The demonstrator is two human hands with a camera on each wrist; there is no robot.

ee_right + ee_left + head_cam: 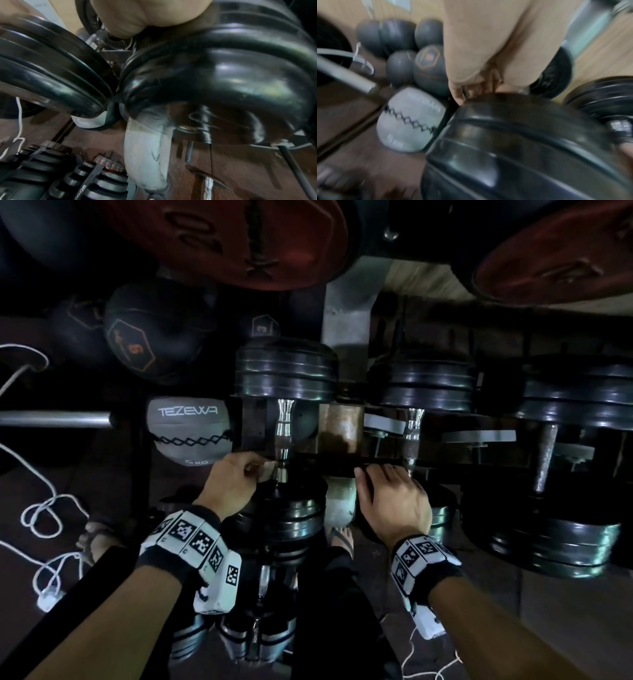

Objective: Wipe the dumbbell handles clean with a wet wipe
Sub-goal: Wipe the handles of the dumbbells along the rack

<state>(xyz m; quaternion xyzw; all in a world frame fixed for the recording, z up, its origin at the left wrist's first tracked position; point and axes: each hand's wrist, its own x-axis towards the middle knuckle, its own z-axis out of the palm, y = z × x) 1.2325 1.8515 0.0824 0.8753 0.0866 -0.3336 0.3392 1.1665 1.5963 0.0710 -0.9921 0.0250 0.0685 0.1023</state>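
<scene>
Dumbbells: three lie side by side on the rack (342,461) in the head view, each with black ribbed plates at both ends. Left dumbbell (286,371), middle dumbbell (423,386), right dumbbell (575,405).
Handles: three counted. Chrome handle (284,433) of the left dumbbell is bright; second handle (412,436) and third handle (546,457) look dull and rusty.
Wet wipe: one pale wad, wet wipe (265,472), sits between the left fingertips and the near end of the chrome handle, touching both.
Left hand: left hand (233,484) has thumb and fingers curled together, pinching the wipe against the handle just beyond the near plates. The left wrist view is blurred and adds only the near plates below the fingers.
Right hand: right hand (394,498) lies palm down, fingers fairly straight and slightly apart, fingertips resting on the rack's front rail just beside the base of the second handle. It holds nothing. The right wrist view shows only the heel of the hand above two plate stacks.
Medicine balls: beyond and left of the left fingers, one grey ball (190,429) marked 5 kg and at least three dark balls, one dark ball (150,337) marked 6.
Weight plates: two red plates overhead, red plate (239,237) the nearer.
Cord: one white cord (41,515) loops on the floor, well apart from the left hand.
Bar: one steel bar (54,419) ends left of the grey ball.
</scene>
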